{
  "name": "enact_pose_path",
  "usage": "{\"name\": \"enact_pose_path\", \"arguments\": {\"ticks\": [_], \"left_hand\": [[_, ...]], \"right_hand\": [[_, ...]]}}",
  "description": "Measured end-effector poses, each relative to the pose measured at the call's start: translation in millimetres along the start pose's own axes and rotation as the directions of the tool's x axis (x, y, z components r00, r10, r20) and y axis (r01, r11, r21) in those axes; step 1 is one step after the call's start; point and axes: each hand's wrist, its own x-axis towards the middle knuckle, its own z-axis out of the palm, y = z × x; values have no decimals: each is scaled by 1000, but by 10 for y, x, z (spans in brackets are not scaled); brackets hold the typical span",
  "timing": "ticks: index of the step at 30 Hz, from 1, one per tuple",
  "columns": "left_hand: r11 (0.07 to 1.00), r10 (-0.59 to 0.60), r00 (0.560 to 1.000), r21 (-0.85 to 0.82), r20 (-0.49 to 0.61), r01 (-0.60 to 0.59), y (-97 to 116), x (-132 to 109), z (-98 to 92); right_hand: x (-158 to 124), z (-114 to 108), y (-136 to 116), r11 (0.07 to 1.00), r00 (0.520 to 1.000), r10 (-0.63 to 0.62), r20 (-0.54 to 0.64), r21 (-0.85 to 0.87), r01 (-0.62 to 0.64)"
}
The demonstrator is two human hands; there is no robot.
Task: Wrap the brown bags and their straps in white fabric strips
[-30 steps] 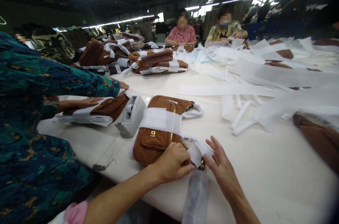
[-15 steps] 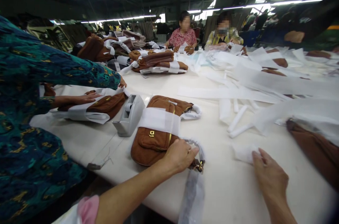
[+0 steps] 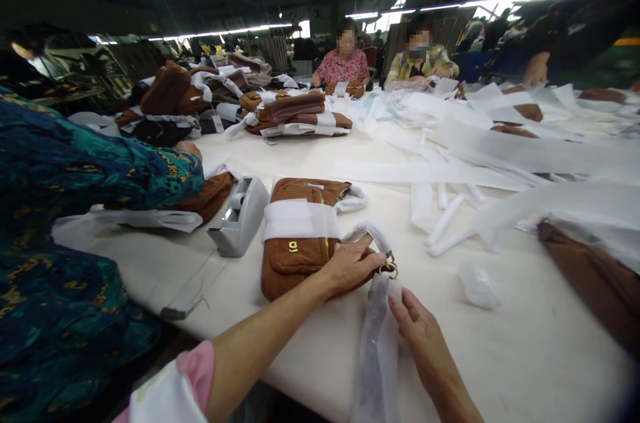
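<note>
The brown corduroy handbag [image 3: 300, 263] lies flat on the bench [image 3: 525, 356], directly in front of the person, its body girdled by a wide white non-woven band [image 3: 300, 220]. The left hand [image 3: 353, 264] rests across the bag's near side, fingers extended and close together rather than gripping, reaching toward a gold metal ring [image 3: 389, 268] at the end of a strap wrapped in white tissue [image 3: 363, 234]. The right hand [image 3: 423, 336] is closed narrowly, its thumb and fingers pinching a translucent sleeve [image 3: 377, 356] that runs from just below the ring toward the bench's near edge. Laying a flat hand on the bag looks like a sound way to work: it should stop the bag sliding, while a light pinch should spare the thin sleeve from tearing on the ring. A crumpled piece of clear film [image 3: 480, 284] lies to the right, and a grey tape dispenser [image 3: 240, 216] stands just left of the bag. Beyond it, a co-worker's teal patterned sleeve [image 3: 65, 176] reaches over another brown bag [image 3: 205, 196]. Loose white strips [image 3: 430, 173] spread across the far bench.
</note>
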Motion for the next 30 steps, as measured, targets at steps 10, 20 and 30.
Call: {"name": "enact_pose_path", "arguments": {"ticks": [10,20,30], "left_hand": [[972,124,987,-188,-102,-142,18,-102,124],[983,140,966,146,-218,-109,-88,-382,276],[957,247,963,185,-105,-225,-328,-512,128]], "right_hand": [[94,-148,11,973,999,-20,44,229,10],[133,66,-174,944,957,-162,239,320,80],[156,7,22,725,935,-14,355,647,-235]]}}
